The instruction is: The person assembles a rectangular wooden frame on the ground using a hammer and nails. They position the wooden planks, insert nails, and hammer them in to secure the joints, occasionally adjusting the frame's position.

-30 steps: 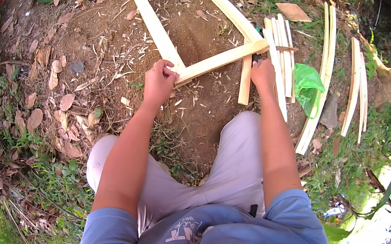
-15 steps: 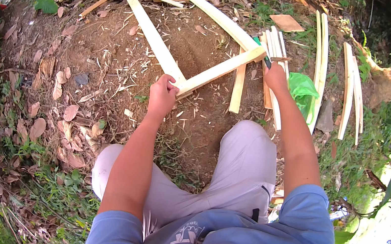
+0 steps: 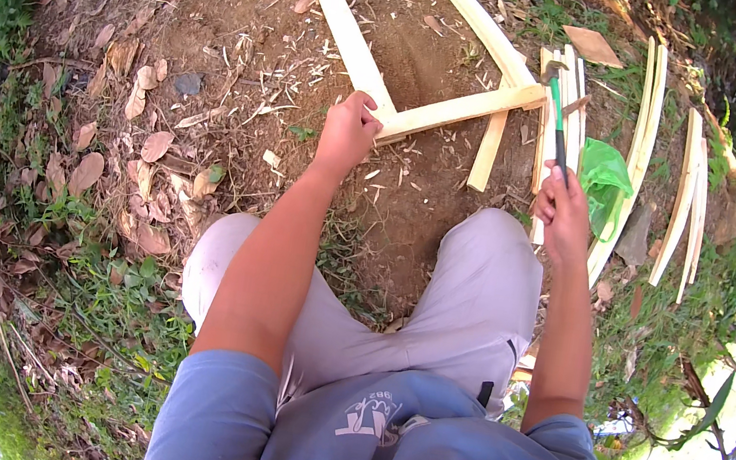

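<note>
Green shaft, black grip and dull metal head: in the head view, this slim hammer (image 3: pixel 558 111) lay toward two o'clock, held in the right hand (image 3: pixel 564 217). That hand's fingers were curled around the grip, its forearm rising almost straight toward twelve. The left hand (image 3: pixel 346 138), just left of twelve, had thumb and bent fingers closed on the near end of a pale, straight, squared wooden bar (image 3: pixel 464 114); its forearm slanted up toward one.

White lettering and a logo (image 3: pixel 371 422) showed on the chest of the blue cloth shirt (image 3: pixel 449 458) at six o'clock.

The hammer's long axis ran from the grip toward between eleven and twelve, its head past the bar's far end. The bar lay toward one o'clock, its length pointing from the left hand toward two. From its near end, a long, flat, pale wooden board (image 3: pixel 345 24) stretched toward eleven. A translucent green plastic bag (image 3: pixel 603 180) lay near the right hand, between two and three.
</note>
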Motion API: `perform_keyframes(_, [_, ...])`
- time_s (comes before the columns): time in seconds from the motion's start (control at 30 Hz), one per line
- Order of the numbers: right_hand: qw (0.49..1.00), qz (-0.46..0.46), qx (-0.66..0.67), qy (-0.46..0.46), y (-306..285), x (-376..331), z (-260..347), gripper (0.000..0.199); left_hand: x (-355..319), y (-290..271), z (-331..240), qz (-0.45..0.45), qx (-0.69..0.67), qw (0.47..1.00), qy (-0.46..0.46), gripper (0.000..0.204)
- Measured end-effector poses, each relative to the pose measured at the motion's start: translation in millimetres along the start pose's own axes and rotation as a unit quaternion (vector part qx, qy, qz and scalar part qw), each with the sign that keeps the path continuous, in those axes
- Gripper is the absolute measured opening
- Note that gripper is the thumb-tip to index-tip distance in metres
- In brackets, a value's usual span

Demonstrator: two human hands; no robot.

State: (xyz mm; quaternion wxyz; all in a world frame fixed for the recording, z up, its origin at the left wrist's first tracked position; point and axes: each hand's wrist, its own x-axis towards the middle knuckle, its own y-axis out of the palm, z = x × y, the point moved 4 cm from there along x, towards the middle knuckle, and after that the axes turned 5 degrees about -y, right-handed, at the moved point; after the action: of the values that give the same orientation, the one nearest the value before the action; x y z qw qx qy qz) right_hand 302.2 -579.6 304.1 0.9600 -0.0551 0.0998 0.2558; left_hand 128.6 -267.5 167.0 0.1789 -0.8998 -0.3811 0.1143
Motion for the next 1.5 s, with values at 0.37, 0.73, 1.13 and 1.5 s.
perform_keyframes(0.37, [0.986, 0.159, 0.001, 0.058, 74.9, -79.7, -67.3, 0.028, 7.1, 8.5, 6.3, -0.024, 0.013, 1.000, -0.011, 0.056])
perform_keyframes(0.73, [0.892, 0.134, -0.385, -0.198, 105.7, -81.9, -45.0, 0.022, 1.7, 10.0, 3.2, -0.014, -0.007, 1.000, -0.015, 0.059])
perform_keyframes(1.13, [0.888, 0.125, -0.390, -0.211, 124.2, -97.0, -34.0, 0.018, 0.6, 13.0, 7.4, -0.028, -0.022, 0.999, -0.005, 0.052])
perform_keyframes(1.5, [0.888, 0.104, -0.389, -0.222, 124.3, -99.3, -38.9, 0.020, 0.4, 11.0, 3.3, -0.030, -0.032, 0.999, -0.008, 0.051])
